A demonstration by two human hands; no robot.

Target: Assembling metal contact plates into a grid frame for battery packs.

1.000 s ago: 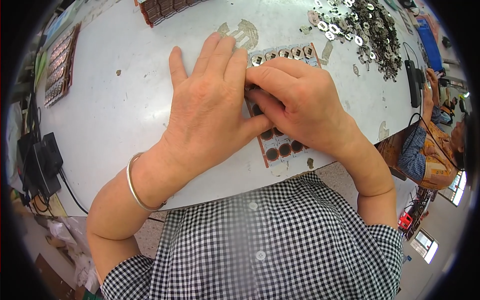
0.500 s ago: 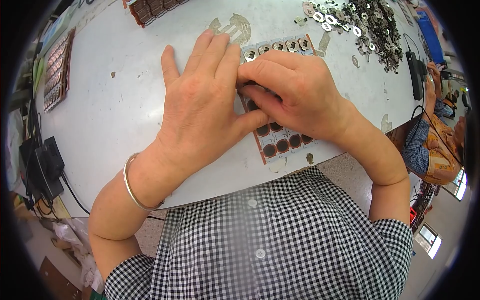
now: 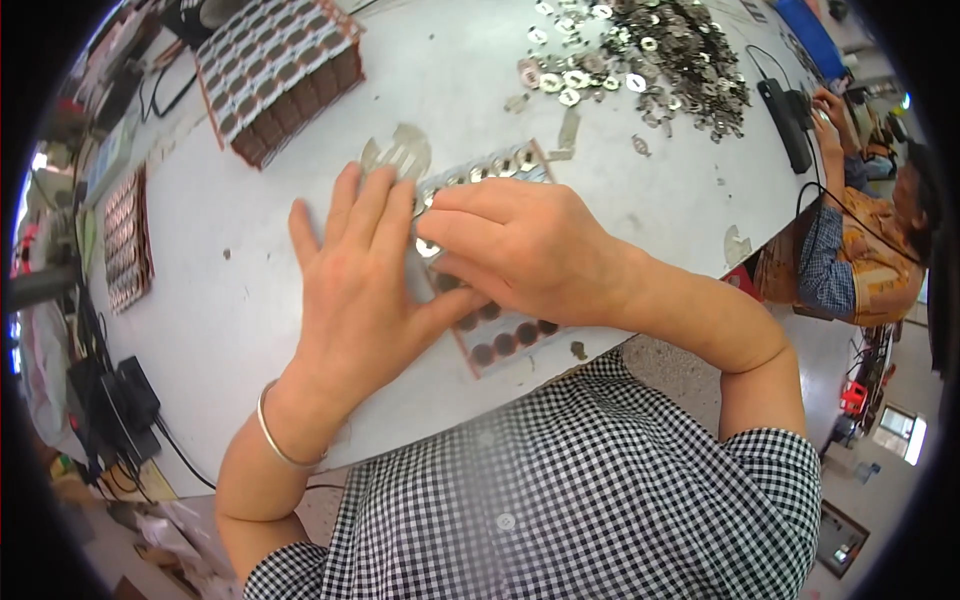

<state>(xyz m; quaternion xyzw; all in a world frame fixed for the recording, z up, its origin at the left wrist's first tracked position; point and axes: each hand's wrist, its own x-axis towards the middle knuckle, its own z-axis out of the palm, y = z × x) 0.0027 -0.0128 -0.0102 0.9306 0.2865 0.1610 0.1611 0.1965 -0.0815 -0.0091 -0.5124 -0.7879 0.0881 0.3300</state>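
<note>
A thin circuit-board panel (image 3: 505, 347) with reddish edges and rows of dark round pads lies on the table under my hands. Shiny silver metal clips (image 3: 526, 157) sit along its far row. My left hand (image 3: 360, 290) rests with fingers spread along the panel's left edge, its thumb reaching over the board. Above the board my right hand (image 3: 530, 245) is closed in a pinch. A bright silver piece (image 3: 427, 246) shows by its fingertips; whether they grip it, I cannot tell. Both hands cover the panel's middle.
A heap of loose metal clips (image 3: 675, 65) lies at the far right. A tall stack of panels (image 3: 280, 75) stands far left, a smaller stack (image 3: 126, 240) at the left edge. A black power strip (image 3: 785, 125) lies right, near another person (image 3: 865, 240).
The view has shifted, so the table, panel and hands sit lower and farther left, and the tall stack shows more fully. A silver piece now shows by my right fingertips. Left hand stays spread.
</note>
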